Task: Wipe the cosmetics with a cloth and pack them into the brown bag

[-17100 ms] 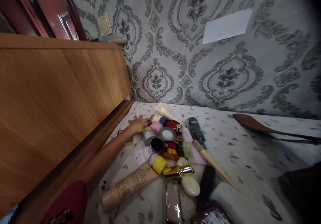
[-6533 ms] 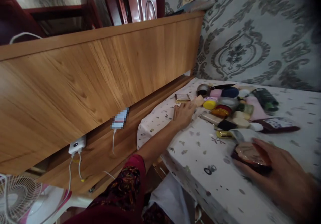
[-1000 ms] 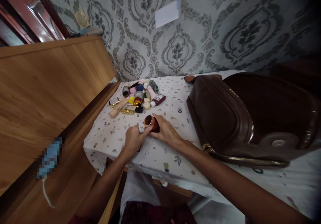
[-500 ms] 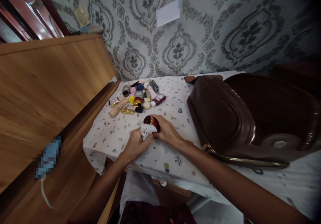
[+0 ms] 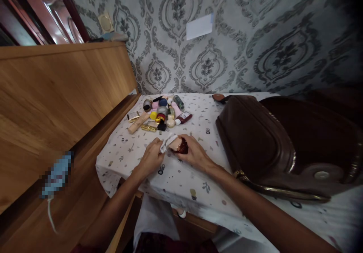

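My right hand (image 5: 196,154) is closed around a small, glossy dark-red container (image 5: 183,146), held just above the near part of the table; its exact kind is hard to make out. A crumpled white tissue (image 5: 166,143) is pinched in my left hand (image 5: 151,155) and lies against the left end of the container. Both hands are close together. Just beyond them sits a cluster of cosmetics: a beige tube (image 5: 138,123), a gold tube (image 5: 149,128), a yellow-capped item (image 5: 153,115) and a dark-red bottle with a white cap (image 5: 185,117).
A large brown leather bag (image 5: 252,139) with open zips takes up the table's right side. The patterned white cloth (image 5: 121,156) hangs over the front edge. A wooden panel (image 5: 70,79) stands left, with a blue item (image 5: 57,175) below it. Patterned wallpaper (image 5: 178,56) rises behind.
The dark-red container has turned in my right hand, and the tissue has shifted from its near side to its left end. My head view has tilted slightly up and left.
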The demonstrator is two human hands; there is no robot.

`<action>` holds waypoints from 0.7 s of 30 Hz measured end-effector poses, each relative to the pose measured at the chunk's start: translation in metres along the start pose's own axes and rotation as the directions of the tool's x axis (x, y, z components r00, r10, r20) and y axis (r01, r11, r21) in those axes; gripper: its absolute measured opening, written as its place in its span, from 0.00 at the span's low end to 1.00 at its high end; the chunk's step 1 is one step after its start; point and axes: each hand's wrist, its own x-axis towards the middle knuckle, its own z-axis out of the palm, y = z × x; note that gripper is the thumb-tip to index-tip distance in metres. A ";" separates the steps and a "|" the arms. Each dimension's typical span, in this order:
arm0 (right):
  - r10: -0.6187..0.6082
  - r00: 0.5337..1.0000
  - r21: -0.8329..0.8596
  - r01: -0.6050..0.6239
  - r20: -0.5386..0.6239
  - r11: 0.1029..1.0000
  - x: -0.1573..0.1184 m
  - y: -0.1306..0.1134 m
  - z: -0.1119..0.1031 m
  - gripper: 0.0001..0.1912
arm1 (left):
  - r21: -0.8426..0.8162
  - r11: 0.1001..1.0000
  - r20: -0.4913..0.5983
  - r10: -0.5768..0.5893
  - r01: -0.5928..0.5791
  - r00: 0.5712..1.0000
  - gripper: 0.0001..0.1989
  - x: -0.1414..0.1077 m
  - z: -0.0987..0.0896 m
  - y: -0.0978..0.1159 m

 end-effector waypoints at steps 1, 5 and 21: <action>0.000 1.000 0.007 0.000 -0.005 1.000 0.001 0.000 0.000 0.24 | -0.005 1.000 0.021 0.000 0.000 1.000 0.08 -0.005 0.000 0.000; 0.019 0.999 -0.005 -0.019 -0.028 1.000 0.004 0.002 -0.003 0.20 | -0.098 0.995 0.014 -0.024 0.025 1.000 0.09 -0.016 0.002 0.004; 0.151 0.987 0.240 -0.159 0.051 0.958 0.006 0.003 -0.015 0.27 | -0.668 0.714 -0.092 -0.358 0.209 0.929 0.08 0.029 0.005 -0.014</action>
